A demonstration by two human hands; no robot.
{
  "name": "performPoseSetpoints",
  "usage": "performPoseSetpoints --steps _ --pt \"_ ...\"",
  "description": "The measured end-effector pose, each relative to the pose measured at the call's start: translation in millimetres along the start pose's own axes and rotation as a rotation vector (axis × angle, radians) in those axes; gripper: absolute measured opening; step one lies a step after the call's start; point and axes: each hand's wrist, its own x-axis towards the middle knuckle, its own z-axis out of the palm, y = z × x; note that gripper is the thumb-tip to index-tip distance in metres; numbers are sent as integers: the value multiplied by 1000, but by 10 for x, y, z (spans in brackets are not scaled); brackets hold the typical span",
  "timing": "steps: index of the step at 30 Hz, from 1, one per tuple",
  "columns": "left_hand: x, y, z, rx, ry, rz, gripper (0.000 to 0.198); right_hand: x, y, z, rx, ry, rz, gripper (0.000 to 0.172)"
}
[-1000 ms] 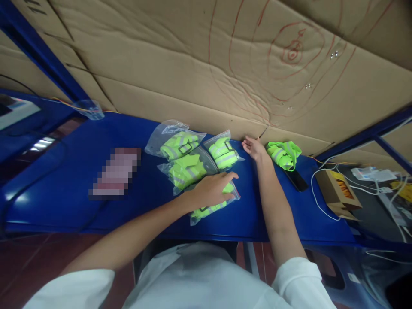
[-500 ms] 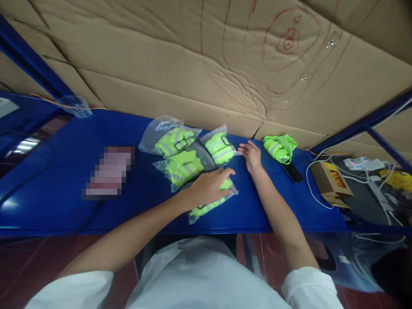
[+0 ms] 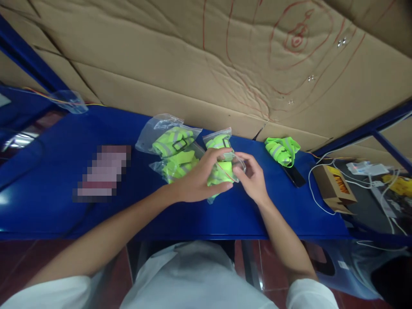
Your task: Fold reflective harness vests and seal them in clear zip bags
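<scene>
My left hand (image 3: 201,177) curves around a clear zip bag (image 3: 222,172) holding a folded neon-yellow reflective strap. At the bag's right end, the thumb and fingers of my right hand (image 3: 254,177) grip the loose plastic. Just beyond my hands lies another bagged strap (image 3: 218,140), partly covered by them. To the left, a bagged strap with a dark buckle (image 3: 175,141) rests in a larger clear bag. In front of it, one more bagged strap (image 3: 178,165) is partly hidden by my left hand.
An unbagged rolled neon strap (image 3: 282,151) lies at the right, beside a dark phone (image 3: 294,176). An open cardboard box (image 3: 334,189) and white cables are farther right. A cardboard wall (image 3: 161,86) backs the blue table (image 3: 161,219). A pixelated object (image 3: 104,171) lies left.
The nearest bagged strap has been lifted and moved away from the table's front edge. My right hand has come in from the right and taken hold of the bag's end.
</scene>
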Motion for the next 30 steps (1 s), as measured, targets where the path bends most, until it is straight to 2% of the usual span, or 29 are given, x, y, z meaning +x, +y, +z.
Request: performPoseSetpoints --steps 2,3,7,8,11,13,15,18,22,26,30 --pt "0 -1 -152 -64 -100 -27 63 -6 -8 -23 19 -31 25 52" --pt "3 2 -232 -80 -139 -51 60 -11 -13 -38 8 -55 -9 55" --pt "20 31 -482 -7 -234 -57 49 -59 -83 -80 -274 -160 -326 69" --pt "17 36 -513 33 -251 -45 43 -73 -108 -76 -345 -191 -388 66" --pt "-20 12 -522 134 -304 -39 26 -101 -145 -29 -400 -269 -457 41" --pt "-60 -30 -477 181 -350 -68 24 -101 -119 17 -424 -312 -442 27" --pt "-95 -74 -429 193 -368 -96 27 -85 -70 50 -485 -366 -407 20" --pt "-112 -100 -415 126 -323 -131 31 -32 -21 26 -454 -457 -348 23" --pt "-91 -64 -487 -32 -266 -189 26 37 -65 -125 -211 -546 -301 17" --pt "-84 -33 -485 -77 -217 -198 22 56 -151 -258 -17 -613 -167 25" --pt "-70 -9 -447 -102 -256 -223 21 75 -225 -330 -46 -767 -159 20"
